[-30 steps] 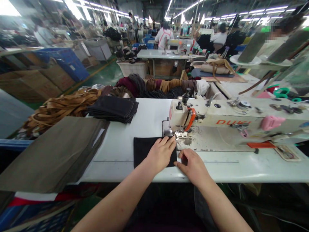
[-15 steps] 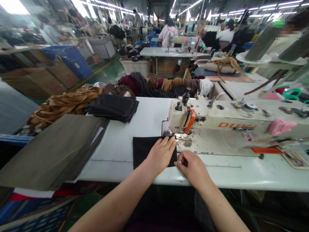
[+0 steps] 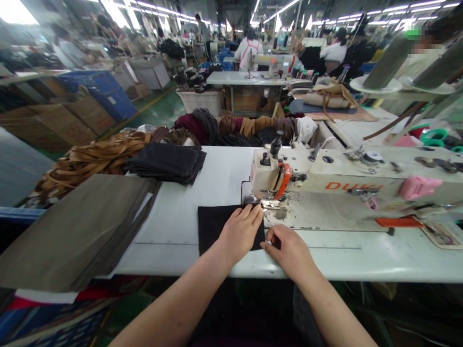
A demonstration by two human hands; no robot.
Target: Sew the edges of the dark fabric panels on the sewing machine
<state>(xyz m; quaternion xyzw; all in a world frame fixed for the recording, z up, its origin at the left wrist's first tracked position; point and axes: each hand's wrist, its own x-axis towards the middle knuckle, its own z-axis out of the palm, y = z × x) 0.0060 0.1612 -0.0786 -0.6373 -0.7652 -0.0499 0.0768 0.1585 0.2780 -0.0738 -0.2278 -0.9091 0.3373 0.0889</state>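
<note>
As nothing is visibly shifting from a second ago, your black cloth (image 3: 213,224) is staying lined up on the bench (image 3: 173,217) beside the sewing machine (image 3: 307,180) needle end, left hand (image 3: 238,229) pressing flat, right hand (image 3: 287,248) curling at its near-right corner, can't tell if pinching.

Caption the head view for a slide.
Left hand flat on black fabric at a sewing machine, right hand at the fabric's near right corner.

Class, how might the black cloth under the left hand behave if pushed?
The black cloth looks thin and flat, so probably light. Its straight edges suggest some stiffness. It may slide readily on the glossy table.
</note>
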